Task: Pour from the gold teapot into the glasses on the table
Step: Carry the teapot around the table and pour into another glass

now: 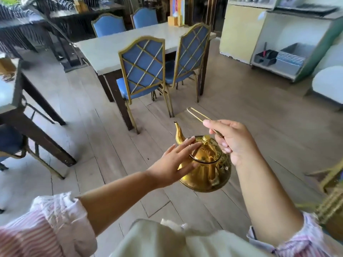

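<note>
**Head view: teapot held over the floor, no glasses in sight**

One gold teapot point(206, 167) hung in the air above the plank floor point(104, 127), well short of any tabletop. The right hand point(233, 143) carried it, fingers point(225, 145) curled tight round the thin wire handle point(188, 109), which stuck out past the knuckles. The pot leaned, with its spout point(179, 133) pointing up and away from the person.

The left hand point(172, 164) was spread nearly flat and gripped nothing. Its straight fingers point(187, 147) lay against the lid point(206, 151) and the pot's shoulder, probably to stop the lid slipping and the pot swinging on its loose handle.

Ahead stood one pale tabletop point(111, 51) with four blue chairs point(143, 62): two near ones with gold lattice backs and two beyond. A second tabletop point(9, 93) showed partly at the left edge. No glasses could be seen on either, so pouring had likely not begun. The pot apparently had yet to reach them.
</note>
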